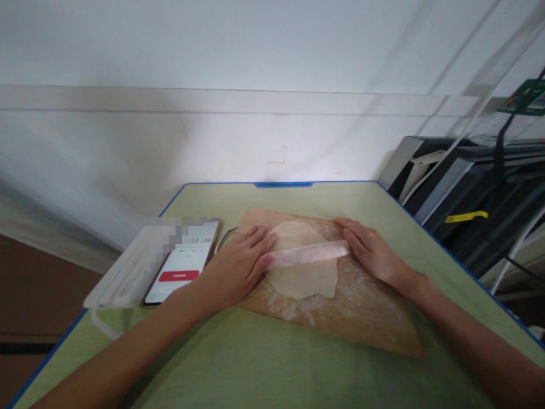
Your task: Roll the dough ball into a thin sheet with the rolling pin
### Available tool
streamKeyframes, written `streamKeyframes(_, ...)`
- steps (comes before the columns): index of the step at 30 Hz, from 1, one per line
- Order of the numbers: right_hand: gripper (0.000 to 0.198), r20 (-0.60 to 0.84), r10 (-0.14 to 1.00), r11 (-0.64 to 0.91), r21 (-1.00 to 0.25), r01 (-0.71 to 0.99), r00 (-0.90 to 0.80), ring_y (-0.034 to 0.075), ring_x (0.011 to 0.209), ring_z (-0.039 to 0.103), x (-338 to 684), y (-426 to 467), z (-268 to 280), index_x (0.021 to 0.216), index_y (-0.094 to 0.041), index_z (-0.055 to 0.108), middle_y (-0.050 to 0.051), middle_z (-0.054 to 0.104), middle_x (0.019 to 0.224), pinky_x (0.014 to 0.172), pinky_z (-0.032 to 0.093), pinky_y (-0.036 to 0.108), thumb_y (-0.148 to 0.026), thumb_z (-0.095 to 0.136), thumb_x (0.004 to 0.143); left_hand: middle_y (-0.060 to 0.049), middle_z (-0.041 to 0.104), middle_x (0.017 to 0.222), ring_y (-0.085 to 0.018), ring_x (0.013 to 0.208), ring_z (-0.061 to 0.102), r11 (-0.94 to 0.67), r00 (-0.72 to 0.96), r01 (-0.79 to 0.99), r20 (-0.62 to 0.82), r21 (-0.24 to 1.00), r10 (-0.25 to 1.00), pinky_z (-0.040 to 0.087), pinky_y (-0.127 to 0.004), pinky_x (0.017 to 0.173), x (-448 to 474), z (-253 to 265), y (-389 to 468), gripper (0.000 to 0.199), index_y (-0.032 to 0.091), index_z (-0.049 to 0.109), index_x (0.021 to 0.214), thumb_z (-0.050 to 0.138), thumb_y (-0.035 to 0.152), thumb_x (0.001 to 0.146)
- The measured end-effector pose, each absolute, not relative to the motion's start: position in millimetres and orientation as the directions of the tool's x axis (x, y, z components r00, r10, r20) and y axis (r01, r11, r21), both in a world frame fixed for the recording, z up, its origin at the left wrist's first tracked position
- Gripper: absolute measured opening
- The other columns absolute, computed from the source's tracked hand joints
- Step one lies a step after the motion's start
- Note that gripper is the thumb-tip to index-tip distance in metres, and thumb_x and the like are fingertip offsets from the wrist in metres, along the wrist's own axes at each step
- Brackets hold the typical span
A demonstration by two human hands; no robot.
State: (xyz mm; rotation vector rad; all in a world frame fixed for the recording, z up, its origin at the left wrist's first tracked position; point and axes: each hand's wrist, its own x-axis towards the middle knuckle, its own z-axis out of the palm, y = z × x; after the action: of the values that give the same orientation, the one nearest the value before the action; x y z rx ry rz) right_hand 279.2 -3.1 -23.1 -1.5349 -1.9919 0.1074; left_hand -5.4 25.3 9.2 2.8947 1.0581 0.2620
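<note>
L hand (244,264) and R hand (374,253) palm-down at opp. ends of a pale, flour-dusted cylindrical rolling pin (309,255); fingers outstretched on both, undersides hidden, so can't tell if they grip it. Pin lies crosswise over a thin, pale, flat sheet of dough (304,287), which sits toward L part of a brown, floury wooden board (374,318), our ref. pt. Dough's L edge runs in by L hand; floury wood shows btwn its R edge and bd's R edge. Bd is skewed, near R corner jutting toward the person.

Pale green tabletop w/ blue edging (255,369): wide band on bd's near side, narrower strip behind. L of bd: dark-edged phone w/ lit screen (187,258), reading 03:06, then white plastic case (121,281) at table's L edge. Beyond bd's far side, white wall (272,57). Well R of bd, past table edge: stacked dark panels (468,193).
</note>
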Motion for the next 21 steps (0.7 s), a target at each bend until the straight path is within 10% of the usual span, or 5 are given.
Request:
streamKeyframes(9,0.038,0.446,0.844,0.452,-0.292,0.843,-0.298,0.025,0.108,0.055,279,-10,-11,0.097,-0.014,0.06,0.016,0.063,0.109,0.092,0.043,0.043,-0.034,0.027,0.095,-0.014,0.044,0.139,-0.025,0.131,0.036,-0.787,0.767,0.614,0.194,0.054,0.612,0.033,-0.045,0.105,-8,5,24,0.049,0.01,0.042,0.132,0.024,0.039,0.097)
streamKeyframes(14,0.037,0.448,0.787,0.517,-0.101,0.85,-0.425,0.019,0.065,0.054,280,-15,-6,0.073,-0.019,0.052,0.007,0.057,0.07,0.059,0.043,0.033,-0.037,0.028,0.095,-0.014,0.06,0.101,-0.028,0.096,0.055,-0.793,0.786,0.605,0.216,-0.076,0.579,0.046,-0.042,0.083,-9,4,27,0.047,0.011,0.058,0.094,0.037,0.052,0.091)
streamKeyframes(21,0.037,0.423,0.795,0.506,-0.067,0.86,-0.435,0.015,0.058,0.056,274,-19,-9,0.072,-0.021,0.05,0.003,0.059,0.065,0.054,0.039,0.028,-0.037,0.026,0.096,-0.008,0.06,0.078,-0.024,0.074,0.058,-0.746,0.77,0.637,0.193,-0.194,0.608,0.045,-0.034,0.067,-13,10,31,0.048,0.014,0.057,0.083,0.033,0.056,0.09)
